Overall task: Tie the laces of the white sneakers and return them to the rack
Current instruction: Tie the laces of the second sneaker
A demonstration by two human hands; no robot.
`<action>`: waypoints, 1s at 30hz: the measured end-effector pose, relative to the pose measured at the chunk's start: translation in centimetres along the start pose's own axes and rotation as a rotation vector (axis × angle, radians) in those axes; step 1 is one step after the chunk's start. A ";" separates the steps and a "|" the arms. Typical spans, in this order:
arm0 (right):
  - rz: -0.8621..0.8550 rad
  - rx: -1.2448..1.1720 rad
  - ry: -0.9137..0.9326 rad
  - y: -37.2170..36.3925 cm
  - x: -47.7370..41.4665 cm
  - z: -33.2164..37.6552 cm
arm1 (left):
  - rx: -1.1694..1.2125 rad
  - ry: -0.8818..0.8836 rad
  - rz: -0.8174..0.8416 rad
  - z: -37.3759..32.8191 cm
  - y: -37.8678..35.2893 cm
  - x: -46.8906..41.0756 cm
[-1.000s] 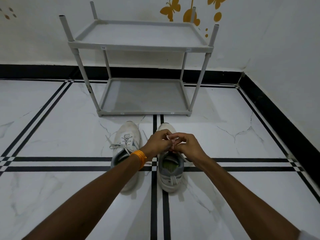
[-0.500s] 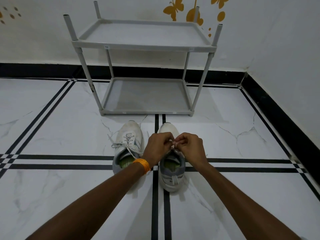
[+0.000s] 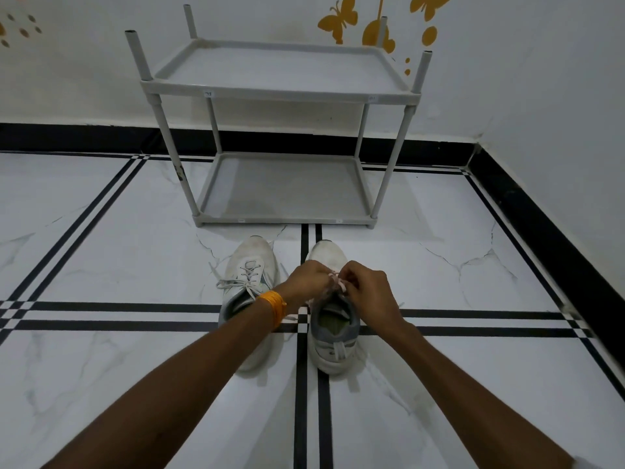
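Note:
Two white sneakers stand side by side on the floor, toes pointing at the rack. The left sneaker [image 3: 251, 269] has its laces loose and splayed out to the left. Over the right sneaker [image 3: 333, 336], my left hand [image 3: 308, 281] and my right hand [image 3: 368, 292] meet, each pinching a part of its white lace [image 3: 339, 283]. Both hands hide the tongue and most of that lace. An orange band circles my left wrist. The grey two-shelf rack [image 3: 280, 93] stands just beyond the toes, with nothing on either shelf.
The floor is white marble tile with black stripes crossing under the shoes. A black skirting runs along the back wall and down the right wall [image 3: 554, 96], which closes in on the right. Yellow butterfly stickers decorate the back wall.
My hands have stayed on the right sneaker's lace, fingers shifting slightly as they work it. The view has shifted a little, so the rack sits slightly further right in the frame.

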State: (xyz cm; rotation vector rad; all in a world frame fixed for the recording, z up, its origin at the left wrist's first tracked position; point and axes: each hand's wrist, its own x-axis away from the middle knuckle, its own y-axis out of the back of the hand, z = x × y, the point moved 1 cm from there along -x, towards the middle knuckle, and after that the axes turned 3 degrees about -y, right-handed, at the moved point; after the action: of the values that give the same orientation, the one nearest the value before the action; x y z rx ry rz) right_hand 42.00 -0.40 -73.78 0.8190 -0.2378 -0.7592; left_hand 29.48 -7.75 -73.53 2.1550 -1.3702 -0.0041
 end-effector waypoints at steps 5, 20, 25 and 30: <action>0.016 0.128 0.108 1.0 0.2 0.2 | 0.301 0.163 0.093 -0.2 0.3 0.3; 0.073 0.453 0.168 3.7 -0.7 -1.4 | -0.088 -0.054 -0.287 1.9 2.1 0.1; 0.105 0.512 0.035 3.0 1.6 -4.8 | -0.315 -0.032 -0.355 3.6 1.9 0.4; 0.089 0.531 -0.014 1.8 1.4 -5.1 | -0.282 0.064 -0.404 4.1 1.4 0.2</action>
State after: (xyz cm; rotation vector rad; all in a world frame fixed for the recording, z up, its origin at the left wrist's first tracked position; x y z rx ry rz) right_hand 46.35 2.32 -76.07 1.2948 -0.4976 -0.6236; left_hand 27.22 -10.28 -76.22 2.1289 -0.8235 -0.2659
